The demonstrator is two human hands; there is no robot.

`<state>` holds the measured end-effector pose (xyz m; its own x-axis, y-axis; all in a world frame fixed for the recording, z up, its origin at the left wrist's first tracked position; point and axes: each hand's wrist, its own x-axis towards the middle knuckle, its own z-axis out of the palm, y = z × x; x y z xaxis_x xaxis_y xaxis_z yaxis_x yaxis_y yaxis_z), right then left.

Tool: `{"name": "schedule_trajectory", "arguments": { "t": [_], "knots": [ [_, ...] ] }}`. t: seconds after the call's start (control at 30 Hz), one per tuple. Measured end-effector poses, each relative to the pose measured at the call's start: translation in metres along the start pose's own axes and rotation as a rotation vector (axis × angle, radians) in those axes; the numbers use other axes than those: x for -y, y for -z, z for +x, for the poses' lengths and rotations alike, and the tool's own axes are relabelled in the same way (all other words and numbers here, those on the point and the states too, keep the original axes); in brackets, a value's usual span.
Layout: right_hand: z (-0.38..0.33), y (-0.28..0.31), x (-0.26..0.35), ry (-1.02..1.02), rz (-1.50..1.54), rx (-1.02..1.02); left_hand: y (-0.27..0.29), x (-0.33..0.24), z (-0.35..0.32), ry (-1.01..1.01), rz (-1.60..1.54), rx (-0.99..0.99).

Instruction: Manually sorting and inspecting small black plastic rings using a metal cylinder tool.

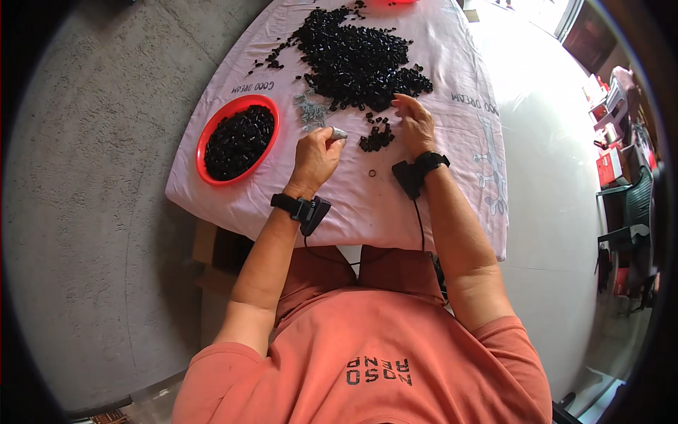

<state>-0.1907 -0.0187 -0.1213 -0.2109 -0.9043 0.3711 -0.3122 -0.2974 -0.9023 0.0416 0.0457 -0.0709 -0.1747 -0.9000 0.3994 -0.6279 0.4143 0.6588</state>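
- Table: pink printed cloth over it, near edge at the person's lap.
- Left hand: over the table's left-centre, inboard of the bowl. Fingers curled, grey piece at the tips. Can't tell if it's pinched or worn on a finger.
- Right hand: right of centre, fingers partly bent, fingertips at the near side of the main pile. Can't tell if they grasp a part or only touch.
- Main pile: small black parts, loose heap from near the far edge to about mid-table. Stragglers off its left side, toward the table's left edge.
- Small cluster: same kind of black parts, between the hands, on the near side of the main pile.
- Grey bits: thin, loose patch just beyond the left hand, left of the pile's near end.
- Bowl: red, round, by the table's left edge, well filled with black parts.
- Ring: small, dark, alone on the cloth, between small cluster and near edge.
- Red item: at the far edge, cut off by the frame, kind unclear.
- Wrists: black strap with a boxy unit on left and right; thin cable hangs over the near edge.
- Off table, right: green chair, red box.
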Motion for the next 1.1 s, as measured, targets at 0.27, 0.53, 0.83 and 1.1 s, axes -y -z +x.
{"name": "schedule_trajectory", "arguments": {
  "t": [0.27, 0.53, 0.83, 1.1],
  "knots": [
    [0.000, -0.008, -0.005, 0.226, -0.318, -0.077, -0.025, 0.010, 0.032, -0.067, 0.069, 0.021],
    [-0.006, -0.001, 0.015, 0.010, -0.138, 0.112, -0.050, 0.018, 0.062, -0.007, 0.183, 0.116],
    [-0.004, -0.001, 0.013, 0.143, -0.327, 0.211, -0.045, 0.025, 0.075, 0.028, 0.055, 0.233],
    [-0.003, -0.002, 0.014, 0.057, -0.207, 0.212, -0.043, 0.039, 0.064, 0.028, -0.168, 0.082]
  ]
}}
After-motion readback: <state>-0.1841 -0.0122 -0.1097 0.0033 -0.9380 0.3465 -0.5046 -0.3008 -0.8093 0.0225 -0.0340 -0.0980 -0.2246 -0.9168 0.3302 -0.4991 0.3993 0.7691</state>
